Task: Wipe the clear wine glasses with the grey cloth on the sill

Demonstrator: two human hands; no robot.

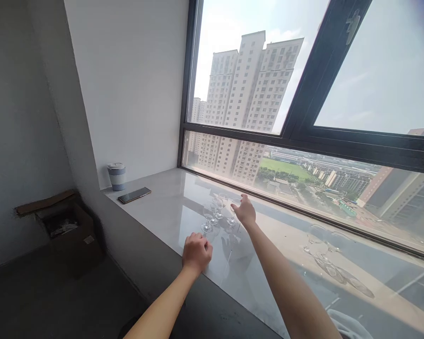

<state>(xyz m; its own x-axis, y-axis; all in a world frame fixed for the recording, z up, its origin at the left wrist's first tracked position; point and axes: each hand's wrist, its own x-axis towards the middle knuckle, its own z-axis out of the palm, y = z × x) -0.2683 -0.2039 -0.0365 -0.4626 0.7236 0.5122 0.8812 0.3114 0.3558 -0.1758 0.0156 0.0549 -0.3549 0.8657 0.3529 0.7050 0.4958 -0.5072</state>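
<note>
Both hands extend over a glossy window ledge [162, 216] at the center of the frame, your right hand [245, 212] held open, thumb and fingers apart, beside the nearest stemmed glass [232, 220]. Whether skin meets glass, you cannot tell from this angle. Your left hand [197, 252] is curled closed at the ledge's front edge, lower center, with nothing visible in it.

By the look of it, the step in hand is a right-handed reach at that glass, which stands upright just beside a small cluster of glasses [207, 227]. Your next move appears to call for a light, narrow grip, clear of the neighboring stems.

Farther along the ledge, at center right, more glasses [306, 248] stand in sunlight, casting long shadows. No drink shows in any glass, though glare makes the bowls hard to read. At left, a lidded cup [117, 177] hides its contents beside a phone [134, 195] lying flat. At far left, an open cardboard box [86, 223] holds something pale, too dim to identify.
</note>
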